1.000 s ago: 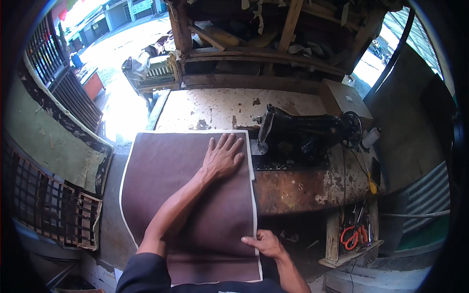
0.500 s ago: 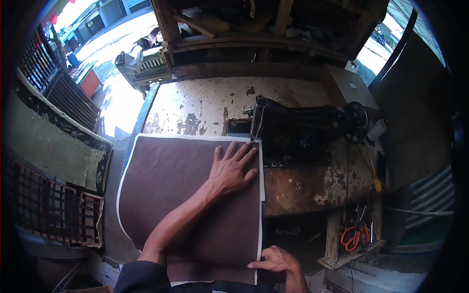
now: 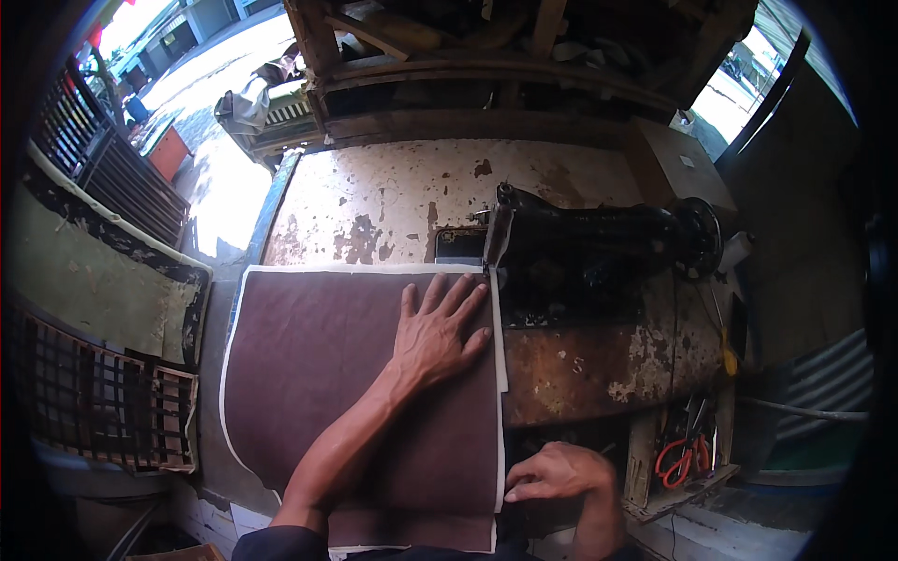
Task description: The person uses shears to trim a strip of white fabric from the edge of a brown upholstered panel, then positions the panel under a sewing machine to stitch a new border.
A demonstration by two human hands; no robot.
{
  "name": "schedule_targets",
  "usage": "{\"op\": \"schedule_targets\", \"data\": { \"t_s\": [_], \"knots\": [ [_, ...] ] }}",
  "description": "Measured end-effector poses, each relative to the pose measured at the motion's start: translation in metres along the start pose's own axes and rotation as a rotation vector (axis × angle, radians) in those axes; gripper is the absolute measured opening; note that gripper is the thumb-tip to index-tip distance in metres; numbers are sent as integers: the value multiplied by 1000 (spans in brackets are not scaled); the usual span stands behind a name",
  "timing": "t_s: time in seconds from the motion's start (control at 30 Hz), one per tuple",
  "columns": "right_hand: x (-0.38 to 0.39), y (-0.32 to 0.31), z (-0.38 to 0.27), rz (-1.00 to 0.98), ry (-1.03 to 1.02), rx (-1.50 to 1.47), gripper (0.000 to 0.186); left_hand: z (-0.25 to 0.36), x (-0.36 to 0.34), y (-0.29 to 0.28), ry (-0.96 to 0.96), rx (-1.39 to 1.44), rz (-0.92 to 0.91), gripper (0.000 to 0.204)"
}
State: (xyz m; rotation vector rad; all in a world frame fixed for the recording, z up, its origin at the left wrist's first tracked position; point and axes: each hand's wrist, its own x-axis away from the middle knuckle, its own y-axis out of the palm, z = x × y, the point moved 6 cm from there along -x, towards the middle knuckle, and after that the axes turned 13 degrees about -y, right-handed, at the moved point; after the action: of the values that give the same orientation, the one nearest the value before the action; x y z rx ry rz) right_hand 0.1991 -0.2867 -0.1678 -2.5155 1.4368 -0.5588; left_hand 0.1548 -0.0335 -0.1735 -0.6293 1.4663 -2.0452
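Front-left of the sewing machine (image 3: 589,232), I see remotely the sheet (image 3: 309,374); behind it, a box (image 3: 690,170); before it, scissors (image 3: 686,462) in a drawer (image 3: 641,467).

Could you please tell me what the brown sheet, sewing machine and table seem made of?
Sheet: perhaps leatherette, smooth and matte, with a pale border. Sewing machine: probably black-painted metal, its end plate greyish. Table: possibly coated wood, its pale surface patchily worn.

This is a sewing workshop beside a sunlit street (image 3: 217,154), shown by 1 black sewing machine (image 3: 594,234), a brown sheet (image 3: 323,360), a worn worktable (image 3: 318,206) and orange-handled scissors (image 3: 687,458).
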Motion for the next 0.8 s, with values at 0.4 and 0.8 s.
{"op": "schedule_targets", "data": {
  "t_s": [0.4, 0.8],
  "knots": [
    [-128, -276, 85, 960, -235, 1173, 45, 1, -8, 2, -8, -8, 15, 70],
    [-135, -259, 106, 1107, -393, 1285, 52, 1, -6, 3, 47, -8, 14, 69]
  ]
}}
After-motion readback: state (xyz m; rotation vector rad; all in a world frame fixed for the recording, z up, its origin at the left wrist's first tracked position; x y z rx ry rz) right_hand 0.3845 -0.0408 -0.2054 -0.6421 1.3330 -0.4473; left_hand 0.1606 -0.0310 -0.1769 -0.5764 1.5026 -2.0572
